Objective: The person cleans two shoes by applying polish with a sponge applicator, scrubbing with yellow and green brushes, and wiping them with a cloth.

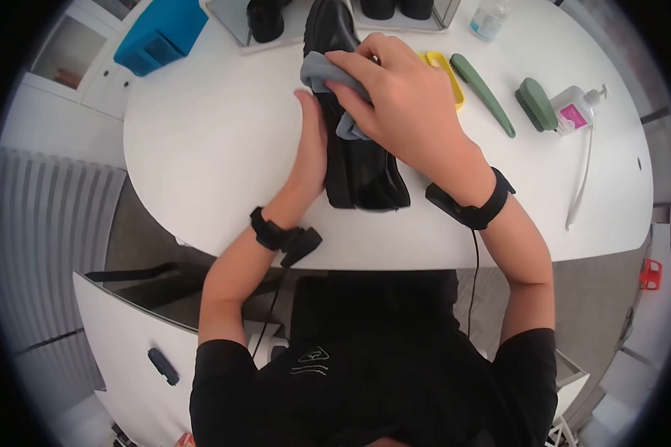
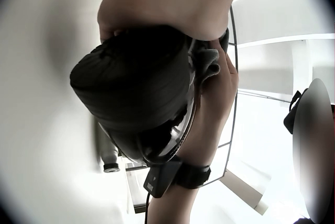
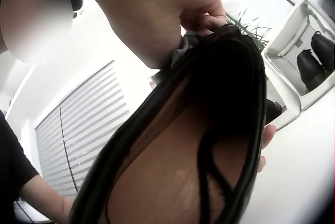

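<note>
A black leather shoe (image 1: 365, 175) is held up over the white table (image 1: 201, 149), its heel end toward the person. My left hand (image 1: 312, 145) grips it along the left side, and fingertips (image 3: 266, 136) show past the shoe's edge in the right wrist view. With the right hand (image 1: 414, 97) I pinch a folded grey-blue cloth (image 1: 322, 71) against the shoe's upper, near its middle. Part of the cloth hangs below those fingers. In the left wrist view the dark heel and sole (image 2: 131, 88) fill the middle. The shoe's open mouth and tan lining (image 3: 157, 182) face the right wrist camera.
At the back stand white boxes (image 1: 238, 30) with black shoes. A blue bin (image 1: 164, 33) is back left. To the right lie a yellow tray (image 1: 457, 83), a long green brush (image 1: 484, 95), a short green brush (image 1: 538, 104), a pump bottle (image 1: 574, 110) and a clear bottle (image 1: 489, 21).
</note>
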Demonstrator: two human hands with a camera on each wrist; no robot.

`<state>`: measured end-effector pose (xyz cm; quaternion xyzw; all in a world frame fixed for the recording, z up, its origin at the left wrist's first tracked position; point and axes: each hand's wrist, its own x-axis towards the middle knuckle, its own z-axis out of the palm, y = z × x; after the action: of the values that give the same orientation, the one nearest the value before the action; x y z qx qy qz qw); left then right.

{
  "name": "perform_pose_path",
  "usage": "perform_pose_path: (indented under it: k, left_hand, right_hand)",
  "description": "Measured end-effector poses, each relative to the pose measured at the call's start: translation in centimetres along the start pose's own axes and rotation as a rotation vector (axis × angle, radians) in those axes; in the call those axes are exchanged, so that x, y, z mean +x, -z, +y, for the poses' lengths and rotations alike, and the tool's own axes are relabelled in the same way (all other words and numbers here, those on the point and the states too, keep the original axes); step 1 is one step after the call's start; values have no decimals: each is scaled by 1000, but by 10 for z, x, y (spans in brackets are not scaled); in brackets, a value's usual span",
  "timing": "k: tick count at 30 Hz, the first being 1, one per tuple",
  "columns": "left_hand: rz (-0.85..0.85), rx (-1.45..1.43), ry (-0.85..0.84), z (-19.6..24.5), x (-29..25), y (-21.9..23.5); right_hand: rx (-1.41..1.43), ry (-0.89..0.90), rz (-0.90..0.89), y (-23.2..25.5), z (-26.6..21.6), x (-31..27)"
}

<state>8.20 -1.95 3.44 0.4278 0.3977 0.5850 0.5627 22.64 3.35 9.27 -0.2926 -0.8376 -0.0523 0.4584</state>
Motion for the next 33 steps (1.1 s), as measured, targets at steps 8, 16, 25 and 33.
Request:
perform_pose_path:
  k: [8,16,25,33]
  left_hand:
    - [-89,-451,32,-15,35,31]
    - [-84,-606,-68,-32,54,64]
    - [43,-556,29,-27,43,60]
    - [76,-427,-35,-29,33,44]
  right_hand:
    - [-39,132,-408,20,-55,-49]
    - [366,-259,-493,36,15,-68]
    - [725,-690,30,11,89,-86]
    - [460,-712,56,26,111,-93]
